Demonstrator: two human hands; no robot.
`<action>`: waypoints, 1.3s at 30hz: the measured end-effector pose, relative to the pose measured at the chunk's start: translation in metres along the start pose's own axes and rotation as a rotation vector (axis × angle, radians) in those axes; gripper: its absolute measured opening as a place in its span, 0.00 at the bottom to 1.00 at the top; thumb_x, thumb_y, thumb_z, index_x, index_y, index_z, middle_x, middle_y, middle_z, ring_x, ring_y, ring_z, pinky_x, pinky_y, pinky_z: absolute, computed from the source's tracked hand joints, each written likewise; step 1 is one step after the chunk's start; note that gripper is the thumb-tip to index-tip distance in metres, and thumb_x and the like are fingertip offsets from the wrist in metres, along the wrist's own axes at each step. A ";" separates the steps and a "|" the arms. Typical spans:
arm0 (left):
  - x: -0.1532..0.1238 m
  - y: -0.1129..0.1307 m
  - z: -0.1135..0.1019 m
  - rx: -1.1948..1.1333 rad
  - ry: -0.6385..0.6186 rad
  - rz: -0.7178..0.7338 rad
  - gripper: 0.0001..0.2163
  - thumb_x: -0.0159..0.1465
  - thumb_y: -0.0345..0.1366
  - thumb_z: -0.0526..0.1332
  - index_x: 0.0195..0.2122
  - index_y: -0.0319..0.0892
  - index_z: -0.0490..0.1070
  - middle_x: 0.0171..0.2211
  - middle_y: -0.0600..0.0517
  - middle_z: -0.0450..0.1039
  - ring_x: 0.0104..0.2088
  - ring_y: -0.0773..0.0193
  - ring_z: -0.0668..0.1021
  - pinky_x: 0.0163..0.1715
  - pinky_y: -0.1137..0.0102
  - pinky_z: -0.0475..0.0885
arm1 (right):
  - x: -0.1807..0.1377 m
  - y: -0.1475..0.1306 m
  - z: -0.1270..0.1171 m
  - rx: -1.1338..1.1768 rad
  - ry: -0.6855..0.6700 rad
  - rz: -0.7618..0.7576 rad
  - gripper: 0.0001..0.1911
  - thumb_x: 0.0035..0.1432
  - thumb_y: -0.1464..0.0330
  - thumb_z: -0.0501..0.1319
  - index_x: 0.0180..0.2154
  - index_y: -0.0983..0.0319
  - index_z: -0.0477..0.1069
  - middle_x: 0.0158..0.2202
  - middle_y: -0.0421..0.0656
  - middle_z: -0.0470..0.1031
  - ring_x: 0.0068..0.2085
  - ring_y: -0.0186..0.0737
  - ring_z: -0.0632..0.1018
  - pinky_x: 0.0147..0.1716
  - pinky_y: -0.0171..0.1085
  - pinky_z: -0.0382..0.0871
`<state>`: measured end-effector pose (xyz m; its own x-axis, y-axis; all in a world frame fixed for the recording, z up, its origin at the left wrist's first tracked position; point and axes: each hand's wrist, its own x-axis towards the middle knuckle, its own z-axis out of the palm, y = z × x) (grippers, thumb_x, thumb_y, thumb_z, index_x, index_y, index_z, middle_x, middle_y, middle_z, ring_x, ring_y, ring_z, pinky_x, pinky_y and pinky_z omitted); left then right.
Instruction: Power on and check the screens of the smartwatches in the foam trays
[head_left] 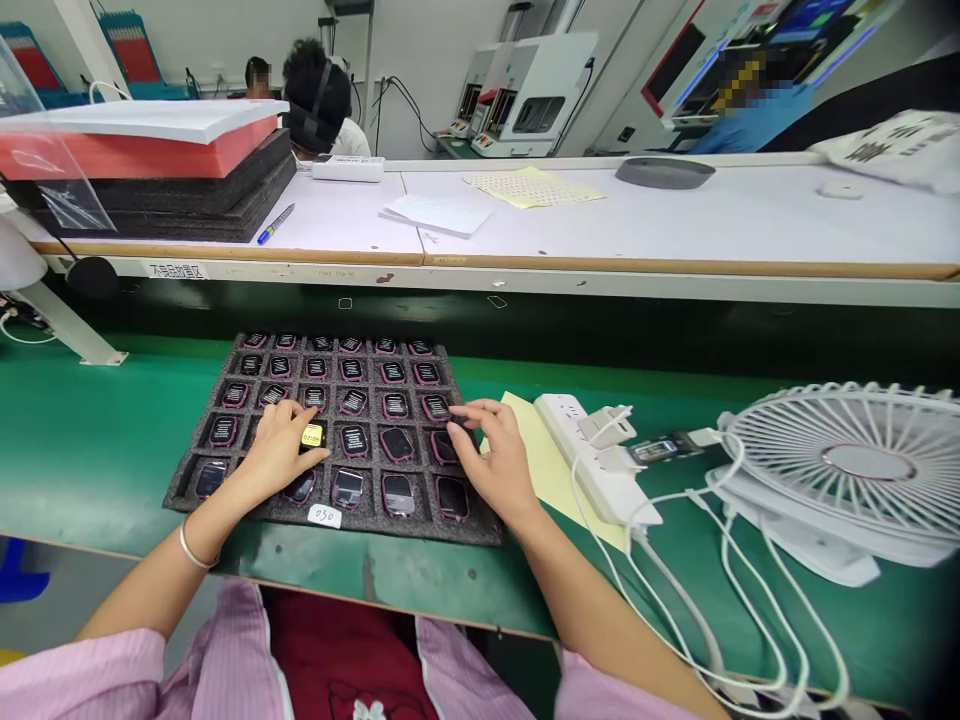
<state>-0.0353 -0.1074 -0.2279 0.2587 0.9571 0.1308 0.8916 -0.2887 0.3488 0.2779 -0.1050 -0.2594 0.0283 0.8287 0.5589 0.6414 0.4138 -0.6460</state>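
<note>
A dark grey foam tray [382, 508] lies on the bench, its cells holding small pink-rimmed smartwatch bodies. My left hand [279, 448] is over the left-middle cells, thumb and forefinger closed around the edges of a smartwatch [312, 435] with a lit yellow screen. That hand hides some neighbouring cells. At the tray's right side, my right hand [501, 455] has its fingers apart and holds nothing; its fingertips are by a watch [436, 407] in the rightmost column. Several watches show white text, while the front-row ones look dark. A white label [324, 516] reading 030 sits on the front edge.
Right of the tray are yellow paper [536, 440], a white power strip [592, 455] with plugs and cables, and a white fan [855, 470]. A raised shelf [525, 235] behind carries stacked foam [180, 190], a pen [276, 224] and papers. People are beyond it.
</note>
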 end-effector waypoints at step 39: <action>0.046 0.072 -0.017 -1.255 -0.321 -0.097 0.18 0.58 0.46 0.68 0.43 0.40 0.71 0.33 0.51 0.75 0.28 0.68 0.75 0.28 0.72 0.68 | 0.019 -0.029 -0.009 0.172 -0.478 0.186 0.11 0.66 0.61 0.57 0.43 0.60 0.73 0.42 0.48 0.80 0.37 0.43 0.78 0.39 0.43 0.71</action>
<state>0.0346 -0.0847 -0.1807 0.4462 0.8882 -0.1096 0.0018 0.1216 0.9926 0.2664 -0.1046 -0.2257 -0.2482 0.9564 0.1542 0.5225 0.2662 -0.8100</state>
